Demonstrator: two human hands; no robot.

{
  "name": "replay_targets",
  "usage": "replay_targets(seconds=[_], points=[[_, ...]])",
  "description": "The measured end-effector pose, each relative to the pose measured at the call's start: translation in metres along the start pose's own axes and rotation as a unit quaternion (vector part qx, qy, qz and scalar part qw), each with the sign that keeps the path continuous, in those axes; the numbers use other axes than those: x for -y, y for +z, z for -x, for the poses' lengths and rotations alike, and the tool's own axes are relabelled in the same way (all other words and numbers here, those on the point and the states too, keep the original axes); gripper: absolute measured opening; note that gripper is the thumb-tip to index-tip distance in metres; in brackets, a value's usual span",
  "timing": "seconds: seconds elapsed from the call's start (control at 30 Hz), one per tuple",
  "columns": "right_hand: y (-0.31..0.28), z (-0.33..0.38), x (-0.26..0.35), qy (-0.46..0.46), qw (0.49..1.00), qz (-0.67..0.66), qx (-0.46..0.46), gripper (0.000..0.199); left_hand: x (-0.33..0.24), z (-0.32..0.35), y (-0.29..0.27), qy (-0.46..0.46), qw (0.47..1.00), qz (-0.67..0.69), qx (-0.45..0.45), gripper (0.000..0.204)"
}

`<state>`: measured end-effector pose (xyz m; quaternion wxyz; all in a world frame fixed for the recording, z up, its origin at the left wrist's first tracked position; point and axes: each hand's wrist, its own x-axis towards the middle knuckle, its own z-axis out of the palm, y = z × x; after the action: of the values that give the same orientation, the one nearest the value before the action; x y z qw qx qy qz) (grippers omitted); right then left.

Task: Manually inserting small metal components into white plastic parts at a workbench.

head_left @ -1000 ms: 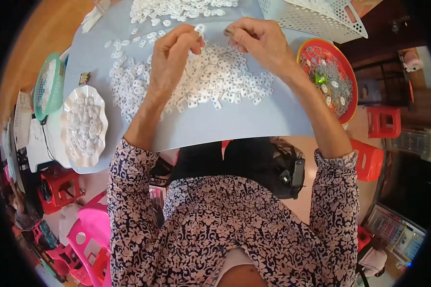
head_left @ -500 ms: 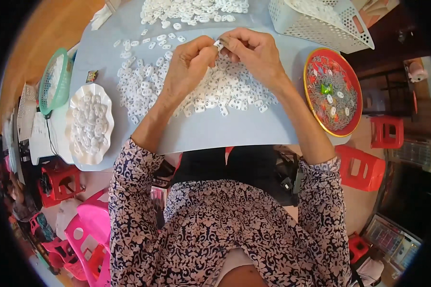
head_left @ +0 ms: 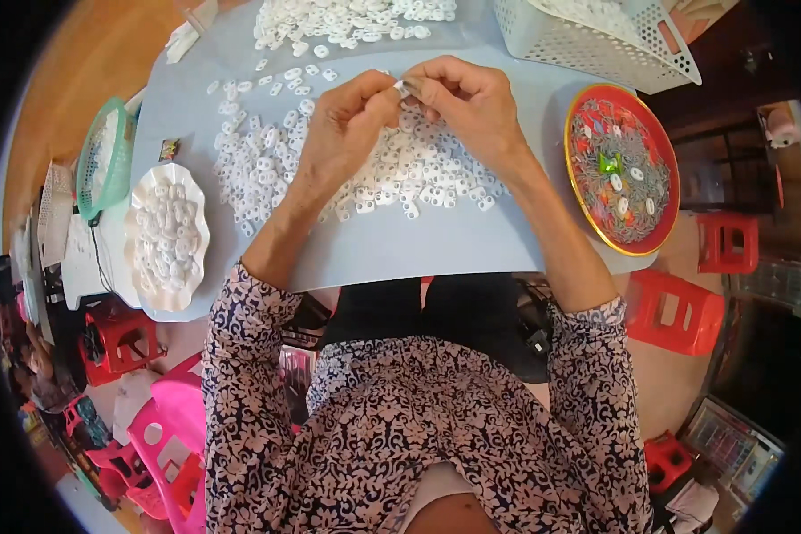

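Above the pile, the fingertips of my two hands meet around one small white plastic piece (head_left: pixel 400 87), mostly hidden by the fingers. My left hand (head_left: pixel 354 116) is closed, pinching it from the left. From the other side my right hand (head_left: pixel 468 105) also pinches it, its thumb bent inward. Something dark shows at the right thumb's tip, too small to name. Under and around both hands spreads a loose pile of white plastic pieces (head_left: pixel 418 169), small ovals with holes in them. Strays lie to the left of the pile.
On the pale blue table (head_left: pixel 400 245), a scalloped white dish (head_left: pixel 200 249) of white pieces stands left. A red round tray (head_left: pixel 670 191) at right bears grey metal bits, a green wrapper and several white pieces. A perforated basket (head_left: pixel 565 49) and another white heap (head_left: pixel 351 20) lie far.
Both hands stay together in nearly the same place. The white piece between the fingertips shows less than before. The whole view has shifted slightly.
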<state>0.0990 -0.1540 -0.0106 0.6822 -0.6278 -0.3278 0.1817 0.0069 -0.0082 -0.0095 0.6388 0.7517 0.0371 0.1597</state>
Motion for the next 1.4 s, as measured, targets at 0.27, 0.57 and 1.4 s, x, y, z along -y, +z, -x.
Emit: replay_targets(seconds=[0.27, 0.57, 1.4], points=[[0.002, 0.002, -0.001, 0.007, 1.000, -0.001, -0.024, 0.014, -0.004, 0.002, 0.005, -0.005, 0.998, -0.065, 0.015, 0.014], [0.007, 0.005, 0.007, -0.004, 0.999, 0.022, -0.030, 0.015, -0.008, 0.002, 0.003, -0.002, 0.999, -0.036, 0.014, 0.028], [-0.007, -0.003, 0.009, -0.043, 0.989, 0.041, -0.136, 0.015, -0.001, -0.012, -0.014, 0.037, 0.993, 0.040, -0.101, 0.020]])
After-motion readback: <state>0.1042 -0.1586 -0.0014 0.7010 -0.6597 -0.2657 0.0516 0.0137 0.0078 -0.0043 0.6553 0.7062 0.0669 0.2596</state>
